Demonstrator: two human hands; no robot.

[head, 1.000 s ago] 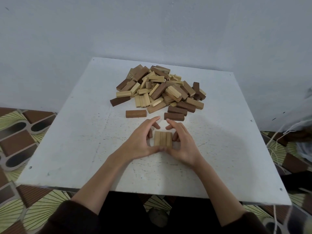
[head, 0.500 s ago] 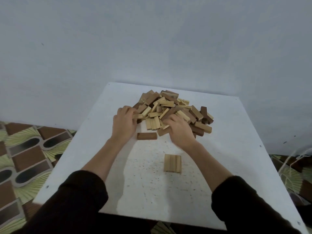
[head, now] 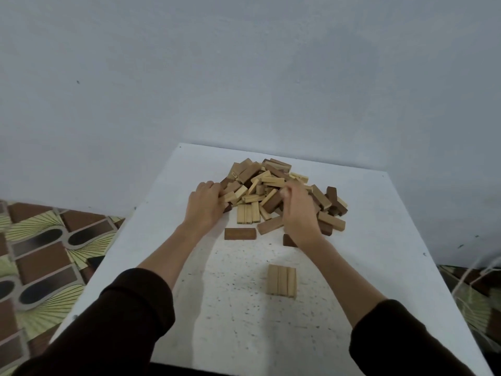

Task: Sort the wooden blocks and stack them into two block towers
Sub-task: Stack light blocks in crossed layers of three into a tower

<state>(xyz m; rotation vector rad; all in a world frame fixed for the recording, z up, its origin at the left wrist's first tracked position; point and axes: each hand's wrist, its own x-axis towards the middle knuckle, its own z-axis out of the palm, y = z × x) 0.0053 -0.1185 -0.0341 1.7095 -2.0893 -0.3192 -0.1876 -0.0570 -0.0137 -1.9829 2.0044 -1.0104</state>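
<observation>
Head camera looks down on a white table (head: 168,248) pushed against a pale wall, and both of the person's arms are stretched out to the heap of wooden blocks (head: 273,191) near the table's far edge. The left hand (head: 206,204) lies on the left flank of the heap, fingers curled down over a light block there; whether they actually grip it I cannot tell, as the fingertips are hidden among the wood. The right hand (head: 298,210) is dug into the middle of the heap with its fingers bent around some blocks, though which ones is not clear.

Toward the near edge, well apart from the heap, three light blocks (head: 282,280) lie side by side and touching: the first layer of one tower, I would judge. A single dark block (head: 240,233) lies flat just in front of the heap, and another dark one (head: 288,240) shows partly under the right wrist.

The heap mixes light and dark wood loosely, so pulling pieces from its middle could send others sliding toward the far edge or off the right side. Grabbing by feel also risks bringing back the wrong colour. And a sleeve (head: 401,343) drawn back carelessly over the near edge could knock the laid row out of line.
</observation>
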